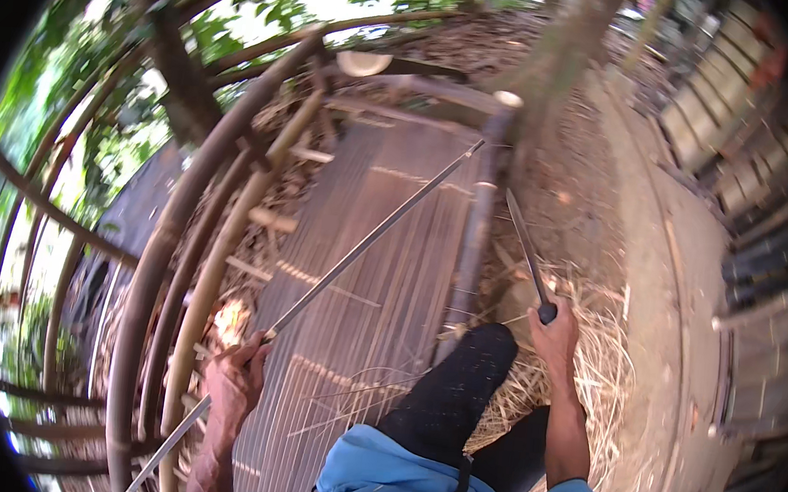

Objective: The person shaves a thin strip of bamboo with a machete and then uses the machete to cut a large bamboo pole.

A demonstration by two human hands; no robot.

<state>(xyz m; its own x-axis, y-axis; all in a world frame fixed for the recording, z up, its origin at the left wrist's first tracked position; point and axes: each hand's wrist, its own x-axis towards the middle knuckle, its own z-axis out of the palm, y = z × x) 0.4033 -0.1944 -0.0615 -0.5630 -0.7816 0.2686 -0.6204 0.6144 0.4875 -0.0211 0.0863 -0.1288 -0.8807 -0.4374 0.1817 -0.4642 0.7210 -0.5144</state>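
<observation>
My left hand is closed around a long, narrow bamboo strip. The strip slants over the slatted bamboo bench, its far end up near the bench's back right corner. Behind my hand a paler length runs down to the lower left; it looks like the same strip. In my right hand is a knife, gripped by its dark handle with the blade pointing up and slightly left. Blade and strip are apart. My right hand is beyond the bench's right edge, above a heap of pale shavings.
A railing of thick bamboo poles curves along the bench's left side. A tree trunk rises past the far end. Bare earth lies on the right, with a stack of boards and poles beyond. My knee is by the bench edge.
</observation>
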